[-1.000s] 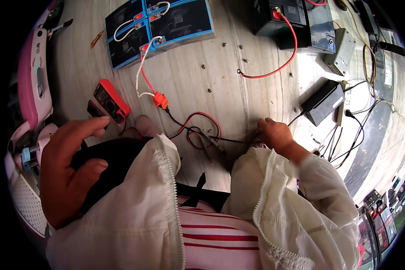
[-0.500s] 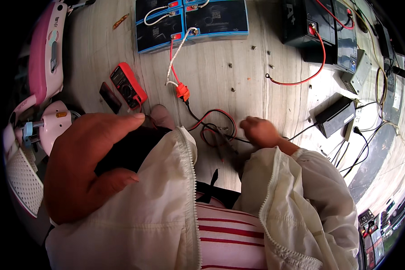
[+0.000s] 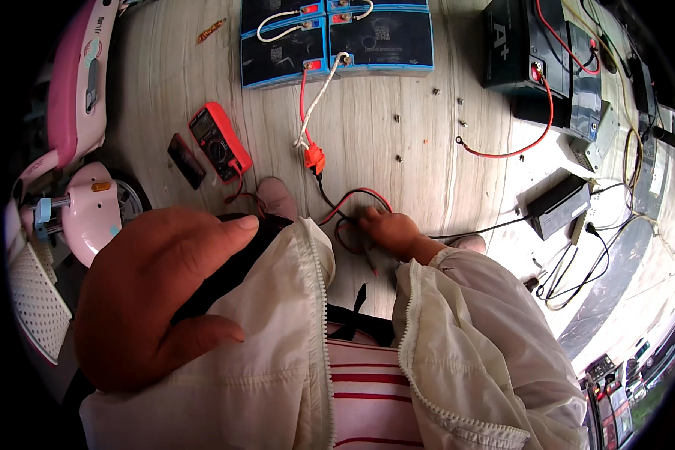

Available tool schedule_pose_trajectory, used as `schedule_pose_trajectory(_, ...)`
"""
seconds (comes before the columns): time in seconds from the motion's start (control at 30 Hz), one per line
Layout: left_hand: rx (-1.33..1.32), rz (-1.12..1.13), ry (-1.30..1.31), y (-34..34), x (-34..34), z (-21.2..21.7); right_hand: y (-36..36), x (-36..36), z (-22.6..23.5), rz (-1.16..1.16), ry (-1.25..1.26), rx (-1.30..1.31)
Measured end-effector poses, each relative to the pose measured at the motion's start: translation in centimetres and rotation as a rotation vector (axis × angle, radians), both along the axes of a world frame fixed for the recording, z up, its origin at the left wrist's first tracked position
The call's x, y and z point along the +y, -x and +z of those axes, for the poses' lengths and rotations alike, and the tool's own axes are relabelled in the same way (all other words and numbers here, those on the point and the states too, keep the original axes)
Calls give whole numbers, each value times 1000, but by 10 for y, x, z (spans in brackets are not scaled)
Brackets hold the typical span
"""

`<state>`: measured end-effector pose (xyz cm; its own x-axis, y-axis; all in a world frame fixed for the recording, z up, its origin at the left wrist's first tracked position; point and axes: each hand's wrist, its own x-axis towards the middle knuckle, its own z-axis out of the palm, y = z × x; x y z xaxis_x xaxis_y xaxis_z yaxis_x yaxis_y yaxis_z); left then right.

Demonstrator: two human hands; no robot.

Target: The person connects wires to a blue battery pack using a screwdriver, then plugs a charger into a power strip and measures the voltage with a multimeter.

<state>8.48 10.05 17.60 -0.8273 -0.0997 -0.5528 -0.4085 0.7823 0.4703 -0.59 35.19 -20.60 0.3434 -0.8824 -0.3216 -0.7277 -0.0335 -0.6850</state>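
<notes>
My left hand [image 3: 172, 292] is raised close in front of me, thumb and fingers apart, with nothing in it. Low over the floor, my right hand [image 3: 388, 231] is curled at a loop of red and black test leads [image 3: 367, 190]; its fingertips are hidden among them. A red-tipped probe [image 3: 375, 267] points down just below that hand. Left of it lies a red multimeter [image 3: 220, 142] with a lead plugged in. An orange connector [image 3: 315, 158] joins a black cable to the red and white wires of the blue-edged batteries [image 3: 379, 42].
A phone-like dark slab [image 3: 187, 160] lies beside the multimeter. Several small bolts [image 3: 398, 118] are scattered on the floor. Black batteries [image 3: 514, 45] with a red cable [image 3: 545, 112] stand far right, a black power adapter [image 3: 559, 206] nearer. A pink scooter [image 3: 79, 82] is at left.
My right hand has moved left onto the looped leads. My left hand keeps its open shape. The view has shifted slightly, so floor objects appear a little further right.
</notes>
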Motion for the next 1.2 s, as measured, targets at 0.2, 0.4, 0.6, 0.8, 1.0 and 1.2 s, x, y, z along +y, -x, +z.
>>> schedule_pose_trajectory(0.2, 22, -16, 15, -7, -7, 1, -6, 0, 0, 19, -98, 29)
schedule_pose_trajectory(0.4, 62, 73, 41, -11, -4, 2, -13, -2, -14, 55, 29, 74)
schedule_pose_trajectory(0.6, 57, 90, 24, -13, -6, 5, 21, -33, 10, -22, 200, 28)
schedule_pose_trajectory(0.8, 29, 96, 21, -13, -6, 5, 81, -58, -1, -202, 281, 266)
schedule_pose_trajectory(1.0, 13, 98, 39, -9, -4, 8, 93, -64, -13, -175, 253, 335)
schedule_pose_trajectory(1.2, 14, 98, 29, -10, -4, 7, 122, -86, -3, -347, 325, 482)
